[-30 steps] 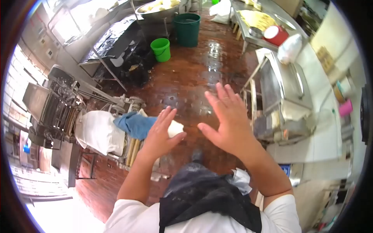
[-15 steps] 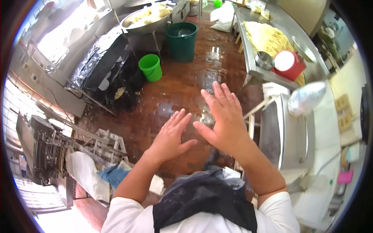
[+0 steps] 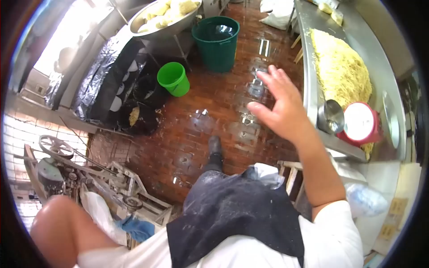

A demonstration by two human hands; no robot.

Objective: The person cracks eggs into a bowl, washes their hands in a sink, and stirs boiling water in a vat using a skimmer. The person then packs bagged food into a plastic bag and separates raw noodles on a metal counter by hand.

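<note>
Since the earlier frame my left hand has left the view, its bent left arm (image 3: 60,219) now at the near left, and the steel tabletop (image 3: 310,87) fills more of the right side. I cannot tell how the left hand stands. From the left I see a machine with a wheel (image 3: 56,147), then a white cloth (image 3: 99,207) and a blue cloth (image 3: 137,228) near the left arm. Beyond them, foil sheeting (image 3: 96,78) covers a stand. Next come the wide bowl (image 3: 165,27) of pale yellow pieces, the bright green bucket (image 3: 174,80) and, just right of it, the dark green bin (image 3: 216,49) on the brick floor (image 3: 192,147). My right hand (image 3: 283,107) is empty and wide, thumb apart from the fingers, in front of the tabletop's left edge. Nearest it, the steel cup (image 3: 330,117) stands on the tabletop; the yellow strands (image 3: 344,67) lie heaped behind, and the red container (image 3: 364,123) is just right of the cup.
</note>
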